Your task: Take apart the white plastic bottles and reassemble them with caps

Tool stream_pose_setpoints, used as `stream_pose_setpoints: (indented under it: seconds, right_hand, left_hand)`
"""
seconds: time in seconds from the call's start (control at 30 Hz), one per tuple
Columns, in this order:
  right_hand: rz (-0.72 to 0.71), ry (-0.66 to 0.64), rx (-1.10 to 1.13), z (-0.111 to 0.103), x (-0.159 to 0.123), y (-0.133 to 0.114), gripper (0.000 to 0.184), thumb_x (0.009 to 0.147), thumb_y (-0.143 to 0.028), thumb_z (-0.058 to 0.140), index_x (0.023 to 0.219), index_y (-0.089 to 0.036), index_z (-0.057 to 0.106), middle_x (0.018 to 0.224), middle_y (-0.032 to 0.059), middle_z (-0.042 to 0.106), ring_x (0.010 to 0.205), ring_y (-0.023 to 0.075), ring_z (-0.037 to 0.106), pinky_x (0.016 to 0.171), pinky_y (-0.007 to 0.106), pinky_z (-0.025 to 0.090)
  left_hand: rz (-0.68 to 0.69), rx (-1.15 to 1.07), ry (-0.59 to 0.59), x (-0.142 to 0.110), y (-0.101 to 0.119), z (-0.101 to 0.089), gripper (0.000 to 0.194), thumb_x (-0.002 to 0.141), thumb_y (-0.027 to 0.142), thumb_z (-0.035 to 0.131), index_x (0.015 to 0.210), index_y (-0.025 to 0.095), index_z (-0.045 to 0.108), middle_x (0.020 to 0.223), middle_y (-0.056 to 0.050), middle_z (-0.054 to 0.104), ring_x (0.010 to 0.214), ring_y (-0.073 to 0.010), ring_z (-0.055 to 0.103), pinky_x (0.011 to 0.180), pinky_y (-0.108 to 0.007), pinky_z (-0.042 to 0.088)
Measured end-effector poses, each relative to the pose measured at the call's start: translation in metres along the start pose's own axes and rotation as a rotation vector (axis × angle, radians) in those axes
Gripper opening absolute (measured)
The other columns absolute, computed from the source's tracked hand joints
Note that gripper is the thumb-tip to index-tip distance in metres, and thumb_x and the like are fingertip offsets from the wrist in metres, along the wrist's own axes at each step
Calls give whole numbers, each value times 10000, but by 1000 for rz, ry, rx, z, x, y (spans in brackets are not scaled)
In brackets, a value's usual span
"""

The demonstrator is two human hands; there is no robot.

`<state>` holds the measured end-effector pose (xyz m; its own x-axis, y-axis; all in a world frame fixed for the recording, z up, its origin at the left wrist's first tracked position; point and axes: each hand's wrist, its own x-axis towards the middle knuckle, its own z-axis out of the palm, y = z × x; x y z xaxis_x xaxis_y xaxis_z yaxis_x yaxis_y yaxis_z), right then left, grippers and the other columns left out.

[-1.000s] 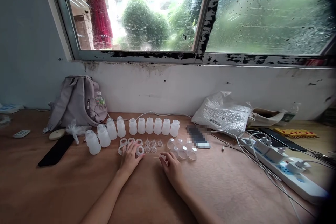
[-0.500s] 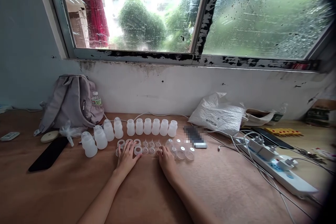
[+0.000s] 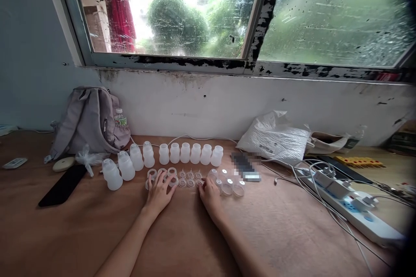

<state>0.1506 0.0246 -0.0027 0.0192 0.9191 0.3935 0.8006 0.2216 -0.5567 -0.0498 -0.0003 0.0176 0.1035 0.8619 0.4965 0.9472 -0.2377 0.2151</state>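
My left hand (image 3: 159, 192) lies with spread fingers over the clear plastic rings (image 3: 172, 171), covering part of them. My right hand (image 3: 210, 194) has its fingers bent, thumb and fingertips close together at a small clear silicone bottle nipple (image 3: 199, 183) at the near right end of its group. Several more nipples (image 3: 190, 175) stand in two short rows between the hands. Beside the right hand are clear domed caps (image 3: 227, 188), some partly hidden by it. Behind stand several frosted white bottles (image 3: 185, 153) in a row, with more bottles (image 3: 127, 165) slanting toward the left.
A dark phone (image 3: 61, 187), a plastic bag (image 3: 89, 159) and a grey backpack (image 3: 87, 121) are at left. Another phone (image 3: 247, 168) and a silver-white package (image 3: 276, 136) lie back right. A power strip (image 3: 351, 207) with loose cables spans the right side of the table (image 3: 175, 242).
The view has tilted down slightly, so the scene sits a little higher and further right. Both hands stay at nearly the same spots, the right fingertips still at the end nipple.
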Motion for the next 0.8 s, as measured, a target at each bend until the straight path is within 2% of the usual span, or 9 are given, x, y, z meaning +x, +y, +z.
stream_pose_setpoints:
  seconds: [0.17, 0.37, 0.47, 0.6, 0.8]
  right_hand:
    - [-7, 17, -3, 0, 0, 1, 198, 740, -164, 421, 885, -158, 555, 873, 83, 612, 721, 184, 580, 645, 282, 439]
    - [-3, -1, 1, -2, -1, -1, 209, 746, -161, 407, 889, -140, 559, 886, 92, 613, 747, 193, 583, 668, 287, 437]
    - [-9, 1, -1, -2, -2, -1, 214, 741, -157, 412, 898, -133, 556, 885, 99, 616, 746, 195, 586, 674, 291, 438]
    - [-18, 23, 12, -1, -2, 0, 227, 741, -156, 409, 922, -136, 546, 898, 98, 618, 757, 194, 588, 677, 289, 442]
    - [-42, 44, 43, 0, -3, 1, 218, 733, -165, 409, 899, -155, 550, 863, 84, 620, 709, 177, 585, 647, 278, 445]
  left_hand:
    - [-2, 6, 17, -1, 1, -3, 200, 794, 335, 449, 939, 287, 577, 1152, -50, 531, 1141, -241, 403, 987, -526, 138]
    - [-6, 21, 41, -1, -3, 2, 202, 780, 343, 464, 912, 247, 584, 1134, -64, 544, 1125, -248, 423, 997, -526, 123]
    - [10, 30, 52, -1, -5, 5, 293, 784, 369, 452, 1023, 233, 552, 1164, -80, 532, 1122, -247, 430, 1012, -512, 110]
    - [61, 41, 28, 1, -8, 8, 484, 795, 411, 426, 1242, 226, 385, 1262, -83, 459, 1172, -250, 381, 1020, -511, 87]
    - [69, 41, -46, -2, -11, 11, 440, 825, 425, 362, 1229, 256, 402, 1269, -55, 459, 1185, -238, 373, 1011, -494, 151]
